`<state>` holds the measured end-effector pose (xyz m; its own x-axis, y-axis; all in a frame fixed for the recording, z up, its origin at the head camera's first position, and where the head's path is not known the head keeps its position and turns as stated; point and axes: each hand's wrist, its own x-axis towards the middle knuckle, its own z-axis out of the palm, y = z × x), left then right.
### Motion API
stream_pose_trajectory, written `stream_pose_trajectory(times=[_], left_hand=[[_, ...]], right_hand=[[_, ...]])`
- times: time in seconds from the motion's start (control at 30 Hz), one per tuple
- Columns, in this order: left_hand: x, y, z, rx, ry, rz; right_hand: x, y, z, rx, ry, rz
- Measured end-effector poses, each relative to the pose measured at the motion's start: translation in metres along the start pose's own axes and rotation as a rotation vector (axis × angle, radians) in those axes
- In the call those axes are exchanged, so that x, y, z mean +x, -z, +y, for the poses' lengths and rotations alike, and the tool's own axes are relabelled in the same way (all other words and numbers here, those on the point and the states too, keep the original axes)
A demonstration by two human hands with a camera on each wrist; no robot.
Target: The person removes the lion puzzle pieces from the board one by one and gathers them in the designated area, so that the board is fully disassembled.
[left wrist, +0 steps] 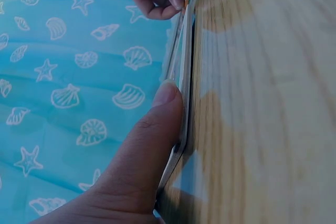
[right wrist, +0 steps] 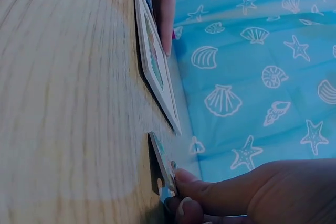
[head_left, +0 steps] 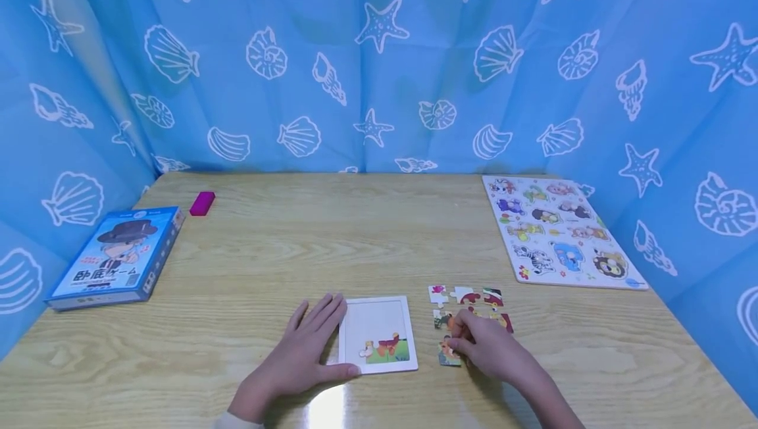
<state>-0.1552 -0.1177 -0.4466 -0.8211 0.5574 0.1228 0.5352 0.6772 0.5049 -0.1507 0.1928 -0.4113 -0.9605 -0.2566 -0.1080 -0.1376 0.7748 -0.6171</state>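
Note:
My left hand (head_left: 308,348) rests at the left side of a white square puzzle tray (head_left: 413,331), fingers straight at its upper left corner and thumb on its lower edge. Joined puzzle pieces (head_left: 387,349) with a green strip lie in the tray's lower right part. To the right of the tray, my right hand (head_left: 488,345) pinches a puzzle piece (head_left: 448,354) between thumb and index finger. That piece is tilted up from the wood in the right wrist view. More loose pieces (head_left: 493,297) are spread around and beyond the fingers, some partly hidden by the hand.
A white animal puzzle board (head_left: 562,231) lies at the back right. On the left are a blue game box (head_left: 118,254) and a small magenta block (head_left: 202,203). A blue shell-patterned curtain (head_left: 355,87) surrounds the wooden table (head_left: 331,231) at the back and sides.

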Motion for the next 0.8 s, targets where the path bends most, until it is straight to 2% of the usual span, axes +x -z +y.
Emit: stream_pose_trajectory(times=[0.17,0.43,0.57,0.7,0.8], left_hand=[[0.000,0.000,0.000,-0.005,0.005,-0.002],[0.000,0.003,-0.001,-0.006,0.011,0.003],[-0.001,0.002,-0.003,-0.009,0.005,0.005],[-0.001,-0.001,-0.004,-0.012,-0.004,0.011],[-0.001,-0.004,-0.004,-0.007,-0.002,0.013]], right_hand=[[0.002,-0.001,-0.003,-0.032,-0.047,0.010],[0.006,-0.001,-0.012,-0.033,-0.017,0.023],[0.012,-0.004,-0.025,-0.019,0.074,0.022],[0.019,-0.010,-0.036,0.006,0.186,-0.014],[0.025,-0.017,-0.042,0.024,0.239,-0.050]])
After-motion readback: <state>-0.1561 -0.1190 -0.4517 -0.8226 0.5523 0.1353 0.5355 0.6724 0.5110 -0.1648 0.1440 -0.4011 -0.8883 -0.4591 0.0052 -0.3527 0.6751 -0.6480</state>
